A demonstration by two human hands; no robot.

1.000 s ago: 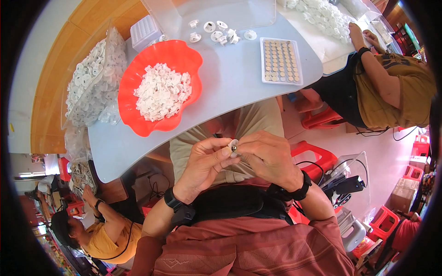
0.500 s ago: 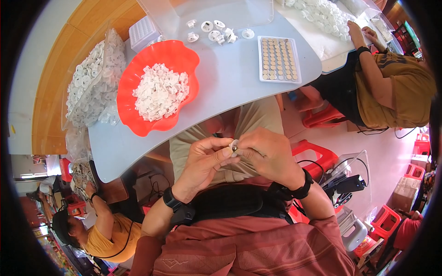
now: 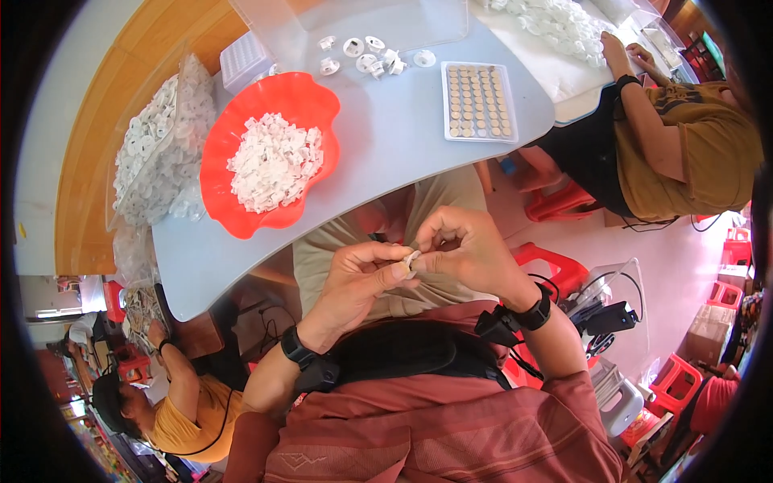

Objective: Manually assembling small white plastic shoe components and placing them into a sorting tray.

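Over my lap, in front of the table edge, a small white round plastic part (image 3: 412, 259) is pinched between the thumb and fingers of my left hand (image 3: 358, 278). My right hand (image 3: 469, 249) meets it from the other side, its thumb against the part and its index finger bent over the top. A small dark spot shows between the fingertips; what it is cannot be made out. Beyond my hands, a red scalloped bowl (image 3: 320, 121) holds a heap of small white plastic pieces (image 3: 276, 161).
Several loose white round parts (image 3: 353, 47) lie on the grey-blue table (image 3: 386, 121), beside a tray (image 3: 481, 138) of round coin-like discs. A clear bin (image 3: 149, 153) of white parts stands left. Co-workers sit at the right (image 3: 692, 145) and lower left (image 3: 189, 419).
My right hand's fingers have lifted and spread a little above the part, while its thumb stays against it. My left hand keeps its pinch. The whole view has shifted slightly.
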